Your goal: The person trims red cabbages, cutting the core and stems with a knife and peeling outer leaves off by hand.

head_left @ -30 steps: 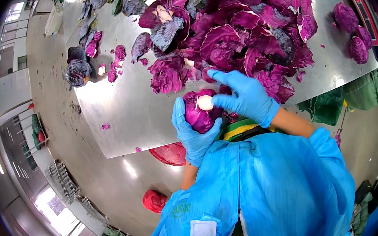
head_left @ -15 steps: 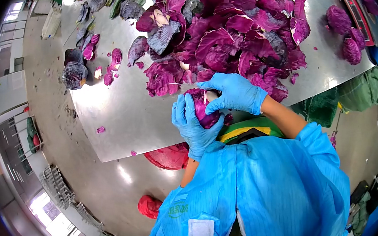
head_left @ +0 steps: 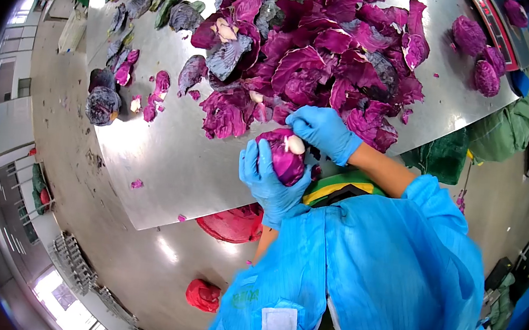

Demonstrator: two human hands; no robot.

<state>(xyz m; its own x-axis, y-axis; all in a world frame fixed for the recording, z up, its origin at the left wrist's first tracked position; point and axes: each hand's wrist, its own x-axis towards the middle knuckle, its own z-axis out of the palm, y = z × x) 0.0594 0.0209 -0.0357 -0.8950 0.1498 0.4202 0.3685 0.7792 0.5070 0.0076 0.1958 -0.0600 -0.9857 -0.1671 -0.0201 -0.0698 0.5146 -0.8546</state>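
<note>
My left hand (head_left: 272, 182), in a blue glove, cups a small red cabbage head (head_left: 278, 155) above the table's near edge. The cabbage's pale cut stem end (head_left: 294, 144) faces up and to the right. Just above it is my right hand (head_left: 324, 133), also gloved, with its fingers curled in; whatever they may grip is hidden. Beyond both hands lies a big heap of loose purple cabbage leaves (head_left: 314, 57).
The metal table (head_left: 174, 168) carries dark wilted leaves (head_left: 103, 106) at left. Several trimmed cabbage heads (head_left: 469, 36) sit at right beside a red-edged device (head_left: 494, 31). A red mesh bag (head_left: 232, 225) is below the near edge; a green sack (head_left: 507, 129) stands at right.
My right hand has drawn back up and right off the cabbage, its fingers curling in. The cabbage's pale stem end now shows plainly. My left hand still holds the head.
</note>
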